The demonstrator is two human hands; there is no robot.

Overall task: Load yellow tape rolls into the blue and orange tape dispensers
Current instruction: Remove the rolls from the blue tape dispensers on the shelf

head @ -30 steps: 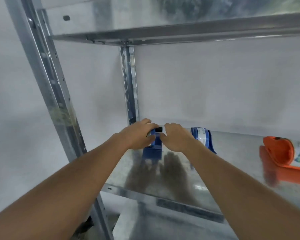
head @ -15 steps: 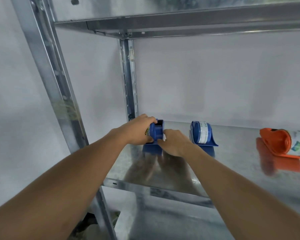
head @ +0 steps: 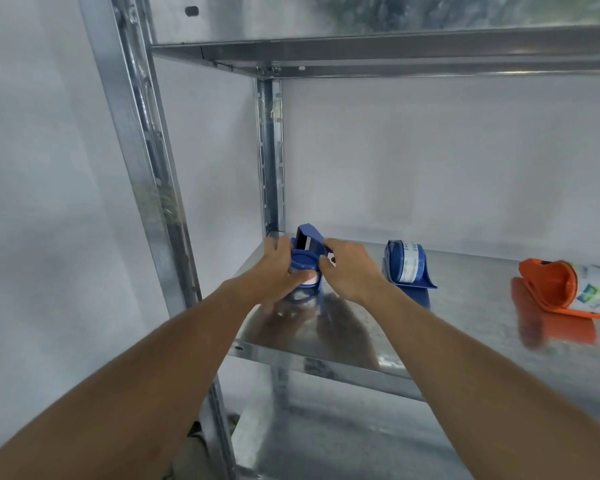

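Note:
A blue tape dispenser [head: 308,249] is held between both hands at the left end of a metal shelf [head: 465,327], tilted with its flap raised. My left hand [head: 280,268] grips its left side and round hub. My right hand [head: 349,268] pinches its right side. A pale roll shows under my left fingers, its colour unclear. A second blue dispenser [head: 406,266] with a white printed roll stands upright to the right. An orange dispenser [head: 561,289] holding a white roll lies on its side at the far right.
The shelf belongs to a galvanised metal rack with an upright post [head: 142,168] at front left and another [head: 271,157] at the back corner. A higher shelf [head: 395,53] hangs overhead. A white wall is behind. A lower shelf [head: 361,445] shows below.
The blue dispenser has been lifted and tipped, its flap now pointing up. Both hands shifted around it. The head camera has moved closer and to the left.

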